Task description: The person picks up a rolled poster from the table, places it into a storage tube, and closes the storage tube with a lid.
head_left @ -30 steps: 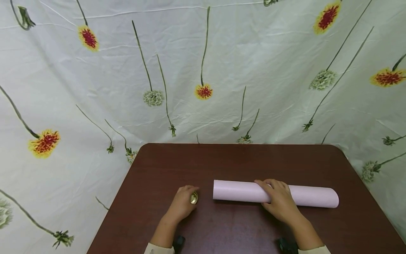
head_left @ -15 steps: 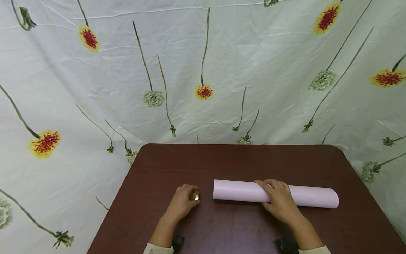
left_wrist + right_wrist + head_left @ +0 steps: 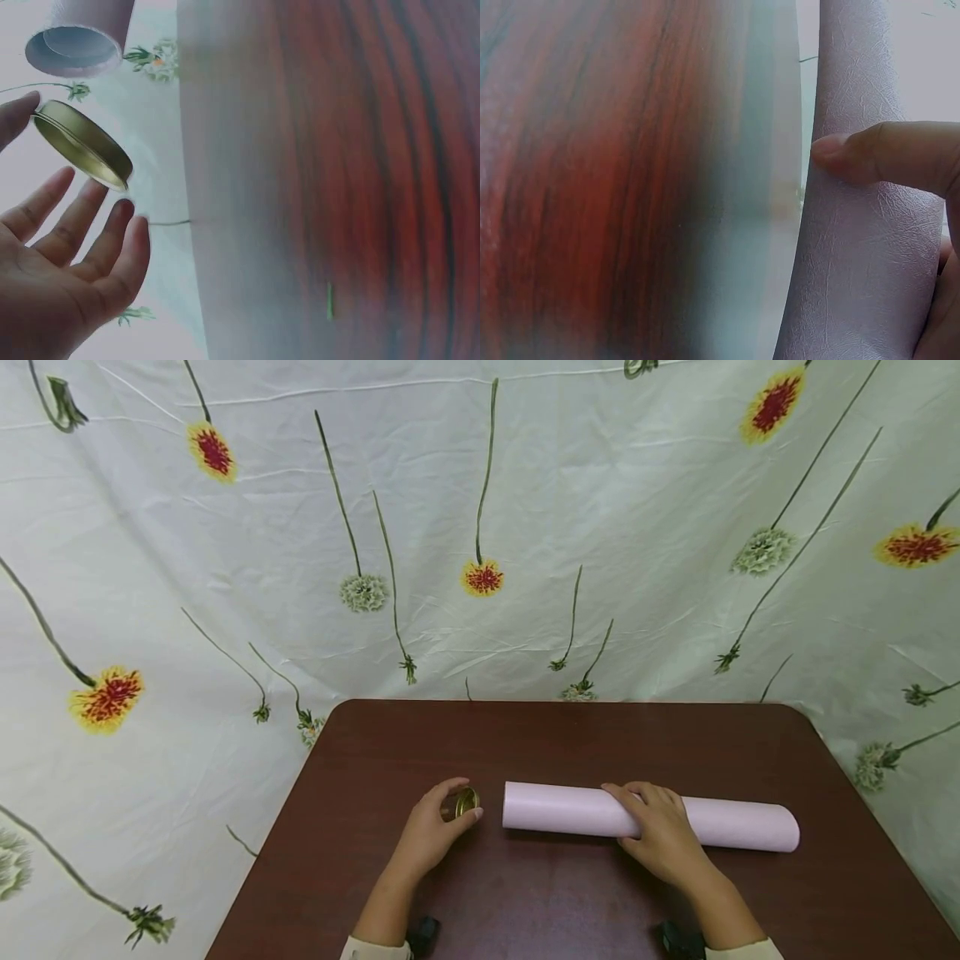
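Note:
In the head view my left hand [image 3: 427, 833] pinches a round gold lid [image 3: 468, 802] between thumb and fingers, just left of the pink tube [image 3: 558, 810]. The left wrist view shows the same lid [image 3: 84, 144] tilted, its hollow side partly turned toward the camera, with the other fingers spread below it. Beyond it is the tube's open, hollow left end [image 3: 79, 51]. My right hand [image 3: 663, 837] grips the tube around its middle. Close up in the right wrist view, the thumb [image 3: 877, 154] lies across the tube's finely creased surface [image 3: 862, 262].
Both hands work over a dark red-brown table [image 3: 465, 735] with rounded far corners. Behind it hangs a white cloth [image 3: 420, 527] printed with flowers. Small dark devices sit at both wrists, beside pale sleeves [image 3: 375, 948].
My left hand has moved slightly away from me and toward the tube, turning the lid and opening its grasp so more of the lid shows. The right hand and tube have hardly moved.

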A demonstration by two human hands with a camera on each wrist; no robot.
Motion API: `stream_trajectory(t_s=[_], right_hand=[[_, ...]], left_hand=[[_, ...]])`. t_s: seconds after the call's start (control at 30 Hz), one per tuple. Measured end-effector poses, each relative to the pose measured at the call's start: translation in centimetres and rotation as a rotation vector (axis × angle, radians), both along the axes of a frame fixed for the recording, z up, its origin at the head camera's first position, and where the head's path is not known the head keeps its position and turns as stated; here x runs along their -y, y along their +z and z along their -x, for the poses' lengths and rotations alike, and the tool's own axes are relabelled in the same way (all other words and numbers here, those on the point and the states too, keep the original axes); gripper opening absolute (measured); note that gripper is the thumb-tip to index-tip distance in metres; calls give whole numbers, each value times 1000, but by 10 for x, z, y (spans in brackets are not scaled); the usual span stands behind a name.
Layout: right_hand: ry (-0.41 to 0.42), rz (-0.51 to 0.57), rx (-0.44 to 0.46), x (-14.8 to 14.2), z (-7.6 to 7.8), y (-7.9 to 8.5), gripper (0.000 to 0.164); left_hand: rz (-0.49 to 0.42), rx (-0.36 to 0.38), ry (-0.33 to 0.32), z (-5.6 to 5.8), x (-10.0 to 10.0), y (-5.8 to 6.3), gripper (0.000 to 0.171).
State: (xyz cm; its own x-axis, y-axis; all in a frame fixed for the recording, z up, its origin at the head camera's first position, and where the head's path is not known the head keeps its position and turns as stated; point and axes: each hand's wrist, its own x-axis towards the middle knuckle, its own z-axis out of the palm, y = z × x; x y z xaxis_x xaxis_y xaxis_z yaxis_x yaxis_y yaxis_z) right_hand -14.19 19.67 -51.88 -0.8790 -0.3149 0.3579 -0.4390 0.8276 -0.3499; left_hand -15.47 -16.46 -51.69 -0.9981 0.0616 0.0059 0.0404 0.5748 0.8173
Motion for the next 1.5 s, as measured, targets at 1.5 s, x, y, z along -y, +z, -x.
stream_trajectory(t_s=[1.5], right_hand=[[26, 24, -67, 17, -3, 1, 88]], left_hand=[[-395, 65, -38, -6, -37, -3, 43]])
